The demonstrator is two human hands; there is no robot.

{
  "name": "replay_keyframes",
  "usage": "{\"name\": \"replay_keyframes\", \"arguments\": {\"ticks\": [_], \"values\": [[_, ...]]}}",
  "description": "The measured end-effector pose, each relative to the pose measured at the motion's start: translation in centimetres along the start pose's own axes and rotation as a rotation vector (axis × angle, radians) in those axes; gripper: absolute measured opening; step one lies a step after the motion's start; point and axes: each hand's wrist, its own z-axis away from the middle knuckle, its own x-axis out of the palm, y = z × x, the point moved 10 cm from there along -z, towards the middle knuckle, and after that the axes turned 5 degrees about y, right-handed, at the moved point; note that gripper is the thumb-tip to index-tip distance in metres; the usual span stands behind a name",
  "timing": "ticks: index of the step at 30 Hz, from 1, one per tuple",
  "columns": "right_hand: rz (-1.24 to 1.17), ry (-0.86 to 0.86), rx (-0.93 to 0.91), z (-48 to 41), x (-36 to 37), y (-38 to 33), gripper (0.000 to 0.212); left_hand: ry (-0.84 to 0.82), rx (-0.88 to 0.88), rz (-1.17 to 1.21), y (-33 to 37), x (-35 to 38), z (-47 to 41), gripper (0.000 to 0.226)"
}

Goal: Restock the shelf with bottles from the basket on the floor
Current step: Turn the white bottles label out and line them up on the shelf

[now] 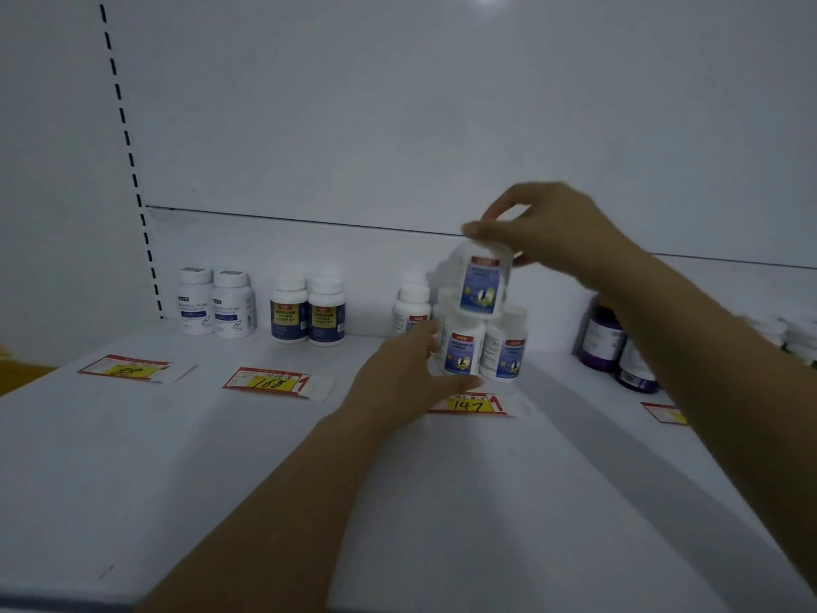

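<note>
The right hand (544, 232) grips a white supplement bottle (484, 280) by its cap from above, fingers closed around the lid, holding it over 2 matching bottles (482, 349) that stand side by side on the white shelf (221, 457). Whether its base already rests on their caps cannot be told. The left hand (409, 373) is partly open, thumb and fingers curved against the left lower bottle, steadying it rather than lifting it. More of the same bottles stand just behind, above the price tag marked 147 (471, 404). To the left are 2 dark-labelled bottles (308, 309) and 2 pale ones (216, 305); purple bottles (612, 342) stand on the right. The basket is out of view.

The step in hand looks like stacking a second tier. Next, the top bottle probably needs settling squarely across both caps before the right hand lets go, with the left bracing the base so nothing topples.
</note>
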Motion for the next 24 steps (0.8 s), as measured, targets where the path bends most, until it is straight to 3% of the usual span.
{"name": "replay_keyframes", "arguments": {"ticks": [4,10,24], "values": [[-0.094,-0.111,0.027,2.7,3.6,1.5,0.035,0.03,0.006,0.099,0.3,-0.4,-0.1,0.055],[-0.298,-0.07,0.062,4.1,5.0,3.4,0.025,0.087,0.029,0.107,0.2,-1.0,-0.1,0.055],[-0.328,-0.023,0.016,4.7,4.8,3.8,0.024,0.11,0.118,0.037,0.7,-0.8,-0.1,0.056]]}}
